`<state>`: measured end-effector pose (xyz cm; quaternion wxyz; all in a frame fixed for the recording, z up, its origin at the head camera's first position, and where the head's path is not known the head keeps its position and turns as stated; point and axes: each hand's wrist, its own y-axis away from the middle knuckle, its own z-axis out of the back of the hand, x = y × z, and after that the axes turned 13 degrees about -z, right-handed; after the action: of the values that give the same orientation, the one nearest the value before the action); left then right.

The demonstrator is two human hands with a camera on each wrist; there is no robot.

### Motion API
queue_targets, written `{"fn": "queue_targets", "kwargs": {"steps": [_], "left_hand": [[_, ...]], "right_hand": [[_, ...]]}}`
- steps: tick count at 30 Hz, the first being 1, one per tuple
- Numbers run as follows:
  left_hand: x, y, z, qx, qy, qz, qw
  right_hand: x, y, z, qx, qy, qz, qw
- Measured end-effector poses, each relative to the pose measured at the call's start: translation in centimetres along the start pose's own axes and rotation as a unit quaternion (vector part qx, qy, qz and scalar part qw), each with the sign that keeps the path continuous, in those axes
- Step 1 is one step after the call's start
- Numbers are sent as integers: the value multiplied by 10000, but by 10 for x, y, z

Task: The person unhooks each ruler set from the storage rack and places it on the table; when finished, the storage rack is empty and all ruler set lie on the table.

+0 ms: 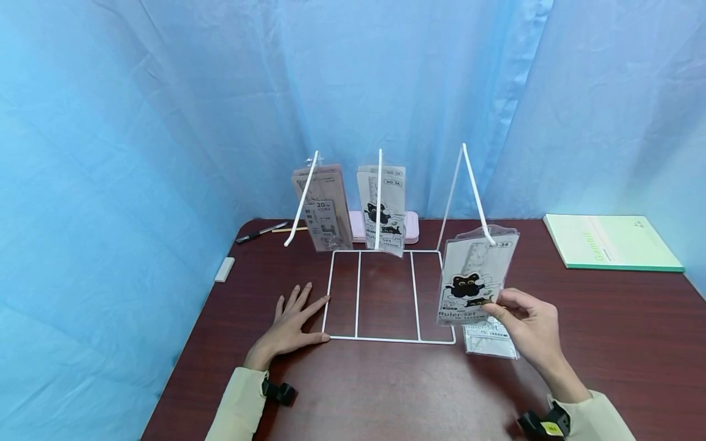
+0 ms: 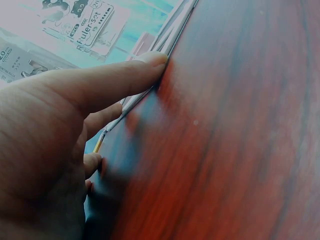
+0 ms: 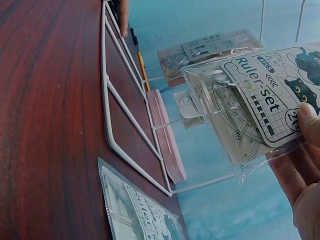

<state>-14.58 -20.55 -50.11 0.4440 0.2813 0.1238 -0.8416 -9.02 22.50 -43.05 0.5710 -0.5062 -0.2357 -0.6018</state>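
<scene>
My right hand (image 1: pixel 529 324) pinches the lower right edge of a clear-wrapped ruler set (image 1: pixel 469 263) with a black cat card, thumb on the front. The tip of the right-hand arm of a white wire rack (image 1: pixel 388 339) shows in front of the packet's top. Beneath it, another ruler set (image 1: pixel 491 344) lies on the table by the rack's front right corner, partly hidden. My left hand (image 1: pixel 292 331) rests on the table with fingers spread, thumb and index fingertips at the rack's front left corner. In the left wrist view, the thumb (image 2: pixel 125 80) lies straight along the base wire.
Pink-brown packets (image 1: pixel 325 208) hang on the rack's left arm, more cat ruler sets (image 1: pixel 382 205) on its middle one. Behind are a pink case (image 1: pixel 412 226), a black pen (image 1: pixel 259 233) and a yellow pencil (image 1: pixel 289 229). A white eraser (image 1: pixel 224 269) lies left, a green notebook (image 1: pixel 612 242) right.
</scene>
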Motion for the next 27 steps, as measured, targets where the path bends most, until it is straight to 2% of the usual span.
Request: {"fn": "queue_targets", "kwargs": {"steps": [20, 27], "left_hand": [[-1, 1, 1, -24, 31, 3, 10000], [-1, 0, 1, -16, 55, 19, 10000]], "right_hand": [[4, 10, 5, 230, -789, 530, 9952], [10, 13, 9, 312, -730, 349, 9962]]}}
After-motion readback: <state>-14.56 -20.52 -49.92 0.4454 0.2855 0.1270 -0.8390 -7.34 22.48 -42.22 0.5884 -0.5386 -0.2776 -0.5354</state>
